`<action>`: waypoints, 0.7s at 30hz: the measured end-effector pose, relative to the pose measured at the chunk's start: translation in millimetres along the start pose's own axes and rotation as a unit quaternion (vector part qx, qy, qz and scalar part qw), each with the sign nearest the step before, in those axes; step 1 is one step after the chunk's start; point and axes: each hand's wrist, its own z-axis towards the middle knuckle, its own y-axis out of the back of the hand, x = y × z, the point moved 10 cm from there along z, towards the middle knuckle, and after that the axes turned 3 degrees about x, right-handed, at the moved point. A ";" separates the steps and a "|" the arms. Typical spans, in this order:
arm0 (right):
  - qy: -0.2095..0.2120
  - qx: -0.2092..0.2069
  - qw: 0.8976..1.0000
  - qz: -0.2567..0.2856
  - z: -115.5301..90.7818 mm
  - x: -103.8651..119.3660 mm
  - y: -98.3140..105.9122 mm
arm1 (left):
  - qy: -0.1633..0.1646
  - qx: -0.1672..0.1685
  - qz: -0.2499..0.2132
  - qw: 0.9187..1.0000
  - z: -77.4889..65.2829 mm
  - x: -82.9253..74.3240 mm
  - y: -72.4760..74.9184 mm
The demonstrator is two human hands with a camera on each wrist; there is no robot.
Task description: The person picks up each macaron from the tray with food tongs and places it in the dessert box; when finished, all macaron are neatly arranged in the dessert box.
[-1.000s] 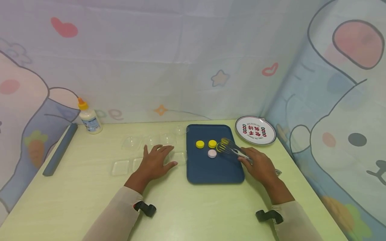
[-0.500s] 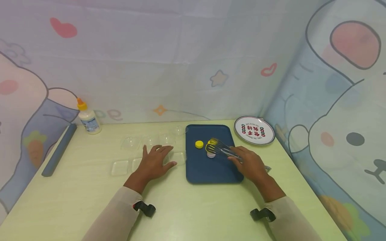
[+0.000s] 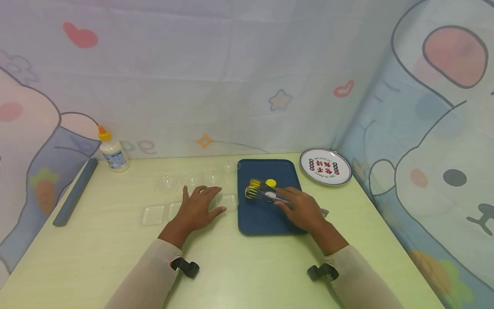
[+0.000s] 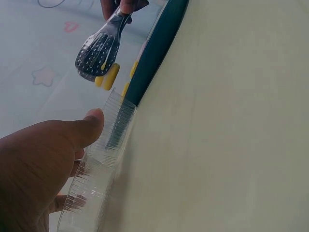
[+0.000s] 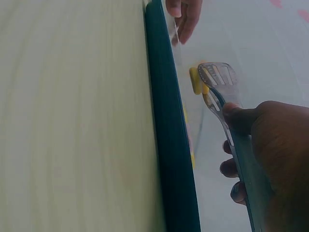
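Observation:
My right hand (image 3: 301, 208) grips metal tongs (image 4: 99, 54) with slotted heads, reaching left over the blue tray (image 3: 270, 223). Between the heads is a yellow macaron (image 5: 194, 81), raised above the tray in both wrist views. Another yellow macaron (image 3: 271, 183) lies on the tray behind the tongs, and a pale pink one is partly covered by them. Left of the tray, my left hand (image 3: 197, 210) rests spread at a clear plastic box (image 3: 228, 201) with several compartments. In the left wrist view the thumb lies along its ridged near side (image 4: 116, 121).
The clear domed lid half (image 3: 167, 182) extends behind the left hand. A white plate (image 3: 326, 167) with red lettering sits back right. At the back left stand a glue bottle (image 3: 115, 156) with a yellow cap and a grey-blue bar (image 3: 76, 193). A printed cloth rises behind the table.
My right hand has carried the tongs leftward across the tray, passing over the macarons there. The left hand has stayed in place at the plastic box.

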 end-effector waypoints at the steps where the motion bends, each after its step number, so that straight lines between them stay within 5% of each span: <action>1: 0.007 -0.004 1.000 0.002 1.4 3.5 -0.7 | 0.000 0.001 -0.001 1.000 0.0 -0.2 0.1; 21: 0.032 0.005 0.999 0.003 22.3 41.9 -21.7 | 0.006 0.008 0.010 1.000 1.0 0.4 -1.2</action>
